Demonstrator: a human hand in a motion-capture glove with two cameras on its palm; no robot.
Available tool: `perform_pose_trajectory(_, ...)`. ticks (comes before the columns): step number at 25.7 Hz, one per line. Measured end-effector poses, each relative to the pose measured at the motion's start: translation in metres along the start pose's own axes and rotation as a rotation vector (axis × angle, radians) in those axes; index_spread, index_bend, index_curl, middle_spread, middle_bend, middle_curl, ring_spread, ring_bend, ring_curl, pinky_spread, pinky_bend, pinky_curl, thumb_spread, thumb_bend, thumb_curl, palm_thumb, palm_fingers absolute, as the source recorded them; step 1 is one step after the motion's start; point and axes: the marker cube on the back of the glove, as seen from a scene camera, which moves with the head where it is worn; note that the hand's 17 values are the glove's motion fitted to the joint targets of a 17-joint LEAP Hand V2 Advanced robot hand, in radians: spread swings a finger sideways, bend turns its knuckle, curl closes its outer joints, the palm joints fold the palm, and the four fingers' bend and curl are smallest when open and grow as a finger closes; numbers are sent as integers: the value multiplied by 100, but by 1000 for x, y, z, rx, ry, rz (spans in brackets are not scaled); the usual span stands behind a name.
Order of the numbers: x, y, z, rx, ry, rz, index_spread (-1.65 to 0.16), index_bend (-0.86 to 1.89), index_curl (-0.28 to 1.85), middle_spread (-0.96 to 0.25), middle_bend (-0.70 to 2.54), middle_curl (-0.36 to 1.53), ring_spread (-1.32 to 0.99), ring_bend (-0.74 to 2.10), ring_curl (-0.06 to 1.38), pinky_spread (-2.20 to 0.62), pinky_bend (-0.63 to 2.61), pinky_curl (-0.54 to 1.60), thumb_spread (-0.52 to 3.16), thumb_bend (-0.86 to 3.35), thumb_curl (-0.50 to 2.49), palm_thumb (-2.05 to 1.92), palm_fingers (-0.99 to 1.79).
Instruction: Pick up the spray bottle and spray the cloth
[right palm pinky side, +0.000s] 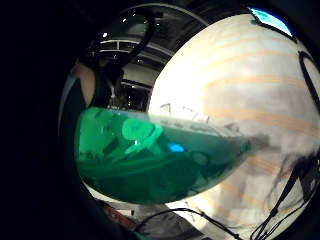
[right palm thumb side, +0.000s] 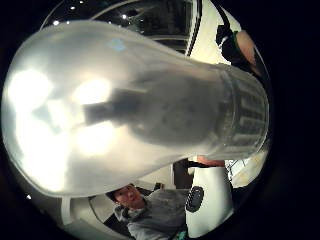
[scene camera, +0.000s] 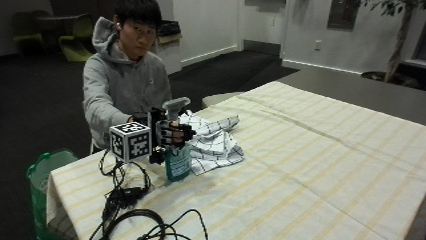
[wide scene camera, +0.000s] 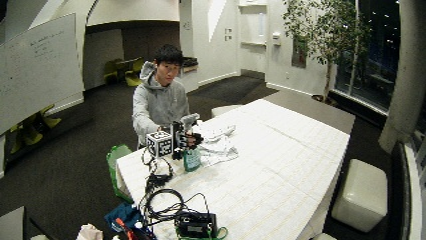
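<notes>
The spray bottle (scene camera: 178, 162) stands upright near the table's corner closest to the person, its teal-green body resting on or just above the striped tablecloth (scene camera: 319, 165); contact with the cloth surface is hard to judge from the outside view. Its pale grey spray head (scene camera: 176, 106) rises above the hand and points toward the checked cloth (scene camera: 212, 141). The gloved right hand (scene camera: 172, 134) is wrapped around the bottle's neck and upper body, with the fingers (scene camera: 181, 134) curled across the front of it. In the little finger side palm view the green liquid-filled body (right palm pinky side: 155, 160) fills much of the picture, with the striped tablecloth (right palm pinky side: 250, 85) behind it. In the thumb side palm view the frosted grey spray head (right palm thumb side: 115, 115) sits very close to the palm, with its ribbed collar (right palm thumb side: 247, 117) at one end.

The checked cloth, white with a dark grid, lies crumpled on the table just beside the bottle, on the side away from the table's edge; its near fold seems to touch the bottle's base, though that is not sure. The person in a grey hoodie (scene camera: 120, 85) sits at the table's end behind the bottle, right arm reaching forward. Black cables (scene camera: 133, 200) trail over the tablecloth near the front corner, and a green bag (scene camera: 43, 172) hangs beside the table.
</notes>
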Motion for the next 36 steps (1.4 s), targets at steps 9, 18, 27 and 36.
perform_pose_trajectory(9,-1,6,-16,-6,4,-9,-29,13,26,-9,27,39,-9,44,38,3,39,36,81,-2,43,93,69)
perform_pose_trajectory(18,1,-11,5,-87,19,-8,-32,12,23,-9,22,37,-8,44,35,9,39,34,80,-3,43,91,63)
perform_pose_trajectory(27,-22,-18,48,-190,203,-17,-23,24,32,-9,46,45,-13,48,37,-10,32,33,60,-2,51,100,136)
perform_pose_trajectory(36,-56,-1,108,-367,712,-91,-18,38,43,-9,56,51,-14,60,44,-20,36,38,34,-3,58,100,146)
